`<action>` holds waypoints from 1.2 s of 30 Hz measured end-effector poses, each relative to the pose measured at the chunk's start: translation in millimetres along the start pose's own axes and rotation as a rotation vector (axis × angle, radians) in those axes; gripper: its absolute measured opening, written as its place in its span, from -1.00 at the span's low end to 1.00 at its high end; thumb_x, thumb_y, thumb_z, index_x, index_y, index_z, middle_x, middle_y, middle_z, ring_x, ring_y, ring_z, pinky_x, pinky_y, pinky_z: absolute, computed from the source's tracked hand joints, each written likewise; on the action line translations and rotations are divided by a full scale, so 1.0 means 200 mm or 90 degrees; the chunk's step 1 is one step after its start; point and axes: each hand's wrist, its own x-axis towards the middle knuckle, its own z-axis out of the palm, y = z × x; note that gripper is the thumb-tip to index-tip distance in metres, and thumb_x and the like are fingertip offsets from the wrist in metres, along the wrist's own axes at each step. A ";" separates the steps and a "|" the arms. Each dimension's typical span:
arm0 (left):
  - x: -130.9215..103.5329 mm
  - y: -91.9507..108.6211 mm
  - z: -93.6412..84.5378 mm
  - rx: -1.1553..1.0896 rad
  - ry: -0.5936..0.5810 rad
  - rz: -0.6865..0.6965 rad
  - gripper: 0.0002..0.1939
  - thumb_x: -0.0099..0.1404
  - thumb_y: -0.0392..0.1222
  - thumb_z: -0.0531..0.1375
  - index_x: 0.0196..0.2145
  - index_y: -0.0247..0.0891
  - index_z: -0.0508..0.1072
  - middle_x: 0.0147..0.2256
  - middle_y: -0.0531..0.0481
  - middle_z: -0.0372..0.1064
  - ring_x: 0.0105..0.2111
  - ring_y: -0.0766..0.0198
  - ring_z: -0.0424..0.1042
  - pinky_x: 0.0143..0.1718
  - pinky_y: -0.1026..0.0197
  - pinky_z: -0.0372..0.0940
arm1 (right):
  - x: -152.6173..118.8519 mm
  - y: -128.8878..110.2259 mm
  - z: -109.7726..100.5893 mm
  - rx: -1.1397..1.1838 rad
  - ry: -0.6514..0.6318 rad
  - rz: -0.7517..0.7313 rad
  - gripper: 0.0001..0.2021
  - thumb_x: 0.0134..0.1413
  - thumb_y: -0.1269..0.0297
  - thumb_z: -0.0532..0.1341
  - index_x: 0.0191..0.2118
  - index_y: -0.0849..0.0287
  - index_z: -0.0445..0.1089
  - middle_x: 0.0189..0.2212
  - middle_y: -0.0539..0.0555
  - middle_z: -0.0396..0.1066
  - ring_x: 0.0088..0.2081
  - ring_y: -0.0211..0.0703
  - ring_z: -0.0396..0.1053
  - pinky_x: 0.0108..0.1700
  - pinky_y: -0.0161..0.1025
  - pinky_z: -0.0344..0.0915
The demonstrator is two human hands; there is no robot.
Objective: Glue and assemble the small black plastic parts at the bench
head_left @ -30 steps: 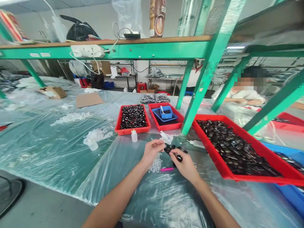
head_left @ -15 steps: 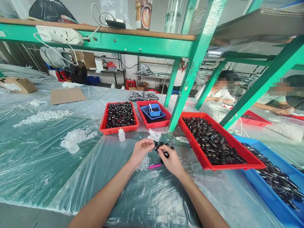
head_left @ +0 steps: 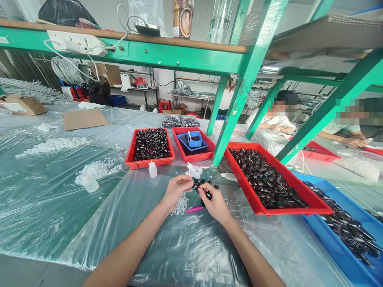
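Note:
My left hand is closed, thumb and fingers pinched at the left end of a small black plastic part. From the other side my right hand grips black pieces with bent fingers; which piece each fingertip touches is partly hidden. Several more black parts lie just behind and under the right hand. Beneath the hands is a small heap of tiny white pieces. A pink pen-like tool lies on the plastic sheet beside that heap. Crumpled white tissue sits just beyond my fingers.
Red trays of black parts stand at the back and right, beside a blue tray. Another red tray holds small blue trays. A squeeze bottle stands behind my left hand. A green post rises ahead. Two people sit at right.
The view has shifted very slightly. Both hands keep nearly the same place and grip on the black parts.

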 end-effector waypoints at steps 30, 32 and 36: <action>-0.08 0.01 0.06 0.147 -0.065 0.167 -0.76 0.14 -0.11 0.34 -0.24 -0.25 0.52 -0.25 -0.07 0.50 -0.33 0.21 0.50 -0.20 0.12 0.39 | 0.01 -0.08 0.04 0.767 -0.133 0.465 -0.53 0.02 -0.22 0.23 -0.30 0.14 0.27 -0.58 -0.12 0.16 -0.71 -0.44 -0.03 -0.75 -0.45 -0.24; -0.09 0.02 0.06 0.263 -0.091 0.246 -0.77 0.19 -0.15 0.30 -0.17 -0.21 0.53 -0.16 -0.09 0.50 -0.17 0.17 0.48 -0.07 0.10 0.34 | 0.01 -0.08 0.03 0.768 -0.126 0.489 -0.57 -0.02 -0.14 0.30 -0.29 0.14 0.28 -0.57 -0.11 0.17 -0.67 -0.41 0.06 -0.75 -0.47 -0.25; -0.07 0.03 0.02 0.444 -0.038 0.333 -0.84 0.29 -0.19 0.20 -0.18 -0.18 0.52 -0.15 -0.06 0.50 -0.09 0.16 0.43 0.00 0.10 0.27 | 0.02 -0.04 -0.01 0.642 -0.098 0.393 -0.60 -0.11 0.00 0.40 -0.36 0.14 0.26 -0.56 -0.16 0.14 -0.70 -0.49 -0.12 -0.74 -0.46 -0.29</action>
